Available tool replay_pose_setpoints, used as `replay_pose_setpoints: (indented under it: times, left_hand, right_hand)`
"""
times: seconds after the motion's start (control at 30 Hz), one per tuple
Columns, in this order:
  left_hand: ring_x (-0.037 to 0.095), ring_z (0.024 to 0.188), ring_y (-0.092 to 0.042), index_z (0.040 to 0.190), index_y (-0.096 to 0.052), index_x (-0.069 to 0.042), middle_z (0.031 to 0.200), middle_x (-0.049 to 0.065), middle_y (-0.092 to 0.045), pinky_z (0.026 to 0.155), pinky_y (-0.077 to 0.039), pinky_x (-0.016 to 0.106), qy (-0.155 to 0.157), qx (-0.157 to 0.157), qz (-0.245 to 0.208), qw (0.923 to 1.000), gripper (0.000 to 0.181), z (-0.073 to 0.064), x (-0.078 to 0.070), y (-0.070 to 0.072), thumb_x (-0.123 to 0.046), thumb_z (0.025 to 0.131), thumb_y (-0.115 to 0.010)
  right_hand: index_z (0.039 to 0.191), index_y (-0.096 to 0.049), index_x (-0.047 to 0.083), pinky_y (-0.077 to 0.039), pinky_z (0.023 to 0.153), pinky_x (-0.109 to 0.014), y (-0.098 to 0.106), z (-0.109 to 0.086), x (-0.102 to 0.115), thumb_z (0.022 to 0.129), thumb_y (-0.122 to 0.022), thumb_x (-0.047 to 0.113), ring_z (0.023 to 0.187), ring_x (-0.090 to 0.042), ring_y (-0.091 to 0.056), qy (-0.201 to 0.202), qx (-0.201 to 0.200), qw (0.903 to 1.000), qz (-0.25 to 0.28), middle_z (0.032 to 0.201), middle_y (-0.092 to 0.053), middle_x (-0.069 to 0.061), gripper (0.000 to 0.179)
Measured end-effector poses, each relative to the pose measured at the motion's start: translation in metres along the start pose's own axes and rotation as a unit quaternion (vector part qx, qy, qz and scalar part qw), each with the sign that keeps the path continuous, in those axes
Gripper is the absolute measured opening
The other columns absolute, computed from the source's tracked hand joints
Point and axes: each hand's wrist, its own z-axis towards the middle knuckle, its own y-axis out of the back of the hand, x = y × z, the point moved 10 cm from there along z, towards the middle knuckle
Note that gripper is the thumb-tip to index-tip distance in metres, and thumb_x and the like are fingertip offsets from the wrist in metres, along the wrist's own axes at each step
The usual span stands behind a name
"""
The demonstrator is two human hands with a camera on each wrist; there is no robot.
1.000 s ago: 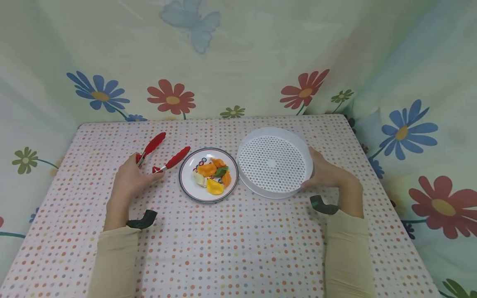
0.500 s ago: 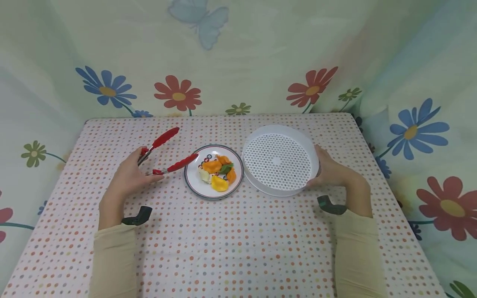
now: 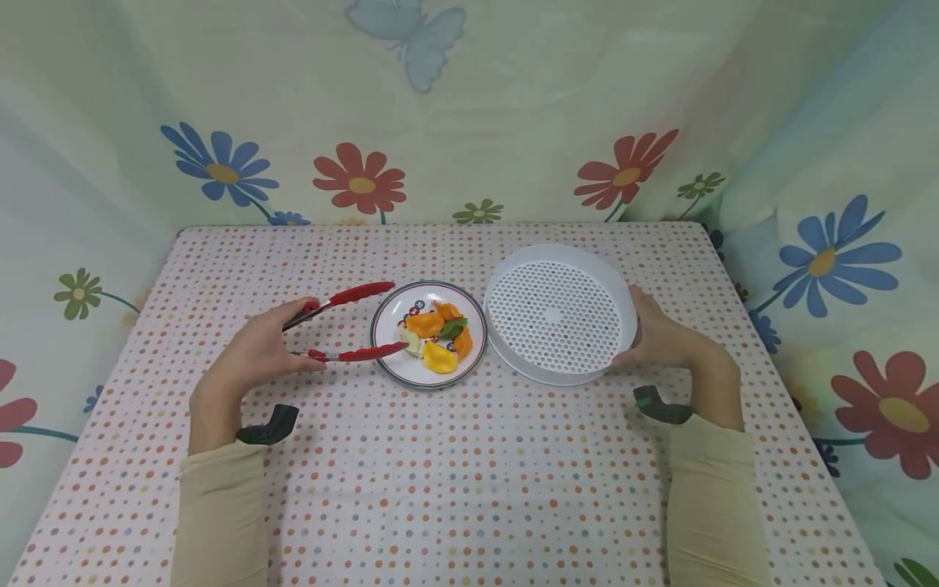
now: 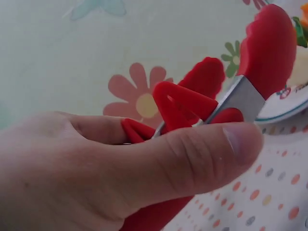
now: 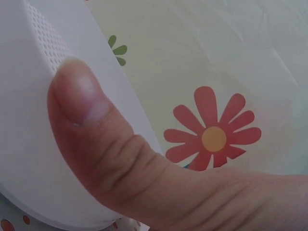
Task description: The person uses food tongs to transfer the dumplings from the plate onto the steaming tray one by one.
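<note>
My left hand [image 3: 253,355] grips red-tipped metal tongs [image 3: 372,352] from the left, thumb on one arm and fingers at the other. The arms are spread apart, and their red tips overlap the left part of a white plate [image 3: 478,330]. Orange, yellow, whitish and green dumpling-shaped pieces [image 3: 439,359] lie together on that plate. In the left wrist view, my thumb [image 4: 202,159] lies along the tongs' near arm. On the right, my right hand [image 3: 660,338] holds the side of a round white sieve [image 3: 553,315]; its thumb [image 5: 91,110] presses the outer wall.
Plate and sieve stand side by side, rims close, on a table with a dotted cloth [image 3: 455,489]. Behind it and along both sides hangs a flower-printed curtain [image 3: 543,98].
The left hand has swung the tongs rightward, turning their tips from beside the plate to over its left edge. The right hand stays on the sieve. The head view has shifted slightly.
</note>
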Motion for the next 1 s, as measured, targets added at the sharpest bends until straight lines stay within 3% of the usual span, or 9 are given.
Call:
replay_pose_setpoints:
  times: [0.2, 0.33, 0.63, 1.0]
  left_hand:
    - [0.028, 0.120, -0.045, 0.136, -0.040, -0.024, 0.134, 0.007, -0.048, 0.088, -0.043, 0.051, -0.027, 0.007, 0.030, 0.9992, 0.091, -0.007, -0.019, 0.000, -0.042, 0.057, -0.082]
    - [0.027, 0.118, -0.047, 0.134, -0.043, -0.025, 0.132, 0.007, -0.051, 0.085, -0.045, 0.048, -0.029, 0.022, 0.035, 0.9987, 0.086, -0.010, -0.023, -0.005, -0.040, 0.059, -0.082]
    - [0.028, 0.116, -0.050, 0.132, -0.047, -0.022, 0.128, 0.007, -0.054, 0.087, -0.044, 0.046, -0.044, 0.027, 0.074, 0.9959, 0.079, -0.009, -0.029, -0.007, -0.036, 0.062, -0.081]
    - [0.026, 0.101, -0.059, 0.125, -0.054, -0.021, 0.117, 0.005, -0.062, 0.082, -0.046, 0.044, -0.102, -0.023, 0.128, 0.9863, 0.069, -0.008, -0.044, -0.002, -0.032, 0.063, -0.081]
  right_hand:
    - [0.144, 0.005, 0.016, -0.007, 0.102, -0.064, 0.000, -0.001, 0.001, 0.053, -0.086, 0.036, 0.137, -0.037, -0.004, -0.003, -0.004, 0.9999, 0.010, 0.149, -0.007, -0.015, 0.130]
    - [0.144, 0.010, 0.018, -0.006, 0.101, -0.066, -0.001, -0.003, -0.002, 0.056, -0.084, 0.037, 0.138, -0.037, 0.005, -0.022, 0.009, 0.9997, 0.010, 0.151, 0.001, -0.015, 0.130]
    - [0.144, 0.009, 0.020, -0.005, 0.100, -0.067, -0.001, -0.004, -0.004, 0.058, -0.083, 0.036, 0.138, -0.037, 0.004, -0.018, 0.007, 0.9996, 0.020, 0.151, 0.000, -0.014, 0.128]
    - [0.144, 0.010, 0.018, -0.004, 0.100, -0.067, -0.001, -0.004, -0.003, 0.058, -0.083, 0.037, 0.138, -0.037, 0.007, -0.017, 0.010, 0.9998, 0.008, 0.151, 0.002, -0.015, 0.128]
